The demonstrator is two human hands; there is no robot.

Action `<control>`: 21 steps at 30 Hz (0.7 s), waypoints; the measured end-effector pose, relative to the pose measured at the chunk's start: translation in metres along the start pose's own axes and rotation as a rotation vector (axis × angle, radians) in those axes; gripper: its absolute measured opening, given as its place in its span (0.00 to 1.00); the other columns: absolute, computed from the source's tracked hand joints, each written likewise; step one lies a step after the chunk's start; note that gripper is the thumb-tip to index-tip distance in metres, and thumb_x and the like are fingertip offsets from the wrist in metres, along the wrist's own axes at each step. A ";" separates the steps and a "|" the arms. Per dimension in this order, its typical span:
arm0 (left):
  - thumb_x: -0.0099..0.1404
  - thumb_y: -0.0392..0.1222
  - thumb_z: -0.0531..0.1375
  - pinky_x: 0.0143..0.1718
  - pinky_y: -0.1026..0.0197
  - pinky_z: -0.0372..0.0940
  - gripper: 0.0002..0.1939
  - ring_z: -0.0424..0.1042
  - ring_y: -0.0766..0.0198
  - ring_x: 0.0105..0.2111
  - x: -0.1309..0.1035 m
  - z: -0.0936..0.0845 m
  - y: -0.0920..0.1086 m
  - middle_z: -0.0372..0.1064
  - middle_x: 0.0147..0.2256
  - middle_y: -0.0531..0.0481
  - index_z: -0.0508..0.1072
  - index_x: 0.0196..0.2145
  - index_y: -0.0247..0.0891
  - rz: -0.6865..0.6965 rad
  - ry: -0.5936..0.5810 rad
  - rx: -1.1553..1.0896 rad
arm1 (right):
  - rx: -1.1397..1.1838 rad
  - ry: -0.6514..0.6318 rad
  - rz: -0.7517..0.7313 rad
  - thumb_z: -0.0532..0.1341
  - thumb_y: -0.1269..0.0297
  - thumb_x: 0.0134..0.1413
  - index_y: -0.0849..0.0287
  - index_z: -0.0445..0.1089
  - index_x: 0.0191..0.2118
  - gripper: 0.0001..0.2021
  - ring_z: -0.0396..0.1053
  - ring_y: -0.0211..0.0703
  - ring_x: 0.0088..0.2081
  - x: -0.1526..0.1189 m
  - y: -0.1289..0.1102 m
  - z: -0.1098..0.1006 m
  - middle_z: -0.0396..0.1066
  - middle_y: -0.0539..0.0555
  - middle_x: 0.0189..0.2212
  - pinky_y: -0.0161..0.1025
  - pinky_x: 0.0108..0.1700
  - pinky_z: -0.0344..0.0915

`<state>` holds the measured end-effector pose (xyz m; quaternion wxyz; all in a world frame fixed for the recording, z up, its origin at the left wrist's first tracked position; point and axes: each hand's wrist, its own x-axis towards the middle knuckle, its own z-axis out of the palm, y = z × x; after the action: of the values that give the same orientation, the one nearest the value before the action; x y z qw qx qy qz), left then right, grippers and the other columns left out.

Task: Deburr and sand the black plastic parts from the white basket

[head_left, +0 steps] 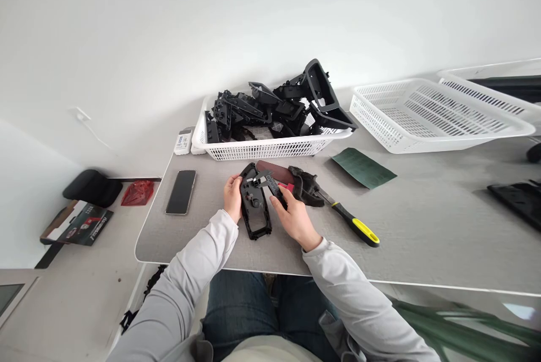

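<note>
My left hand [233, 198] is closed on the left edge of a black plastic housing [255, 210], a long frame with a round knob-like part inside. My right hand [291, 214] is closed around a dark caliper [274, 186]. The caliper's jaws lie over the upper part of the housing, but I cannot tell whether they touch it. Just beyond my right hand are a crumpled black glove [308, 187] and a reddish-brown sheet [276, 171]. A file [357, 225] with a black and yellow handle lies to the right, its blade running toward the glove.
A white basket [262, 151] full of black plastic parts stands behind my hands. Green sandpaper [364, 167] lies to the right, before another white basket [406, 139]. A phone [181, 193] lies at left, with a small white box [183, 142] behind it. Black parts [518, 201] sit far right.
</note>
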<state>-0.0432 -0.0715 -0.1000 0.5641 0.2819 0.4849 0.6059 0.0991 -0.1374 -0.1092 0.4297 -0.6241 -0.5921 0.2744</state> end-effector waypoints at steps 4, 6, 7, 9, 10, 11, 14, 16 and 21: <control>0.50 0.45 0.61 0.21 0.67 0.58 0.10 0.64 0.69 0.20 -0.001 0.001 0.001 0.66 0.21 0.58 0.67 0.29 0.39 -0.014 0.018 -0.013 | -0.024 0.011 -0.015 0.54 0.54 0.59 0.58 0.68 0.52 0.21 0.75 0.53 0.41 0.000 0.001 0.001 0.77 0.59 0.42 0.46 0.42 0.70; 0.51 0.44 0.60 0.21 0.67 0.58 0.09 0.64 0.69 0.20 -0.001 0.002 0.002 0.66 0.20 0.58 0.66 0.29 0.39 -0.022 0.031 -0.017 | -0.059 0.008 0.013 0.54 0.53 0.59 0.58 0.69 0.52 0.21 0.76 0.52 0.35 0.001 0.002 0.001 0.78 0.59 0.39 0.45 0.38 0.70; 0.51 0.44 0.60 0.21 0.67 0.57 0.09 0.64 0.69 0.19 -0.001 0.002 0.003 0.66 0.20 0.58 0.66 0.29 0.39 -0.025 0.034 -0.017 | -0.072 0.006 0.025 0.54 0.53 0.59 0.59 0.69 0.52 0.21 0.75 0.52 0.33 0.001 0.002 0.001 0.78 0.58 0.37 0.45 0.37 0.70; 0.51 0.44 0.60 0.20 0.67 0.57 0.09 0.64 0.69 0.19 -0.001 0.002 0.003 0.65 0.20 0.58 0.66 0.29 0.39 -0.028 0.034 -0.015 | -0.092 0.009 0.039 0.55 0.53 0.58 0.59 0.69 0.52 0.21 0.75 0.51 0.31 0.001 0.002 0.000 0.77 0.58 0.35 0.44 0.36 0.69; 0.51 0.44 0.60 0.20 0.66 0.57 0.09 0.64 0.69 0.19 -0.001 0.002 0.003 0.65 0.20 0.58 0.66 0.30 0.39 -0.028 0.035 -0.012 | -0.100 0.014 0.043 0.55 0.52 0.58 0.59 0.70 0.52 0.21 0.74 0.50 0.30 0.001 0.002 0.000 0.77 0.58 0.34 0.44 0.35 0.69; 0.51 0.44 0.60 0.20 0.66 0.57 0.09 0.63 0.69 0.18 -0.001 0.002 0.003 0.65 0.20 0.59 0.66 0.30 0.39 -0.025 0.036 -0.008 | -0.108 0.020 0.046 0.55 0.52 0.58 0.59 0.70 0.51 0.21 0.74 0.50 0.30 0.001 0.001 0.000 0.77 0.57 0.33 0.43 0.34 0.68; 0.51 0.45 0.61 0.19 0.66 0.57 0.10 0.63 0.69 0.18 -0.001 0.001 0.001 0.65 0.20 0.59 0.66 0.30 0.39 -0.015 0.036 0.001 | -0.135 0.035 0.059 0.55 0.51 0.58 0.58 0.70 0.51 0.21 0.73 0.49 0.28 0.001 0.000 0.000 0.77 0.56 0.31 0.42 0.33 0.67; 0.52 0.45 0.61 0.19 0.66 0.57 0.10 0.63 0.69 0.17 -0.001 0.001 0.000 0.65 0.19 0.59 0.66 0.30 0.40 -0.015 0.034 0.001 | -0.157 0.036 0.069 0.55 0.51 0.58 0.58 0.70 0.51 0.21 0.73 0.49 0.28 0.001 -0.001 0.000 0.77 0.55 0.30 0.42 0.32 0.67; 0.51 0.45 0.61 0.20 0.67 0.58 0.09 0.63 0.70 0.18 0.001 0.001 0.002 0.65 0.19 0.59 0.66 0.29 0.40 -0.017 0.044 -0.009 | -0.210 0.027 0.096 0.54 0.51 0.59 0.59 0.68 0.54 0.23 0.75 0.52 0.31 0.002 0.001 0.001 0.77 0.57 0.32 0.43 0.34 0.68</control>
<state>-0.0433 -0.0701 -0.0980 0.5598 0.2619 0.4967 0.6093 0.0994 -0.1353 -0.1100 0.3563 -0.6970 -0.5810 0.2228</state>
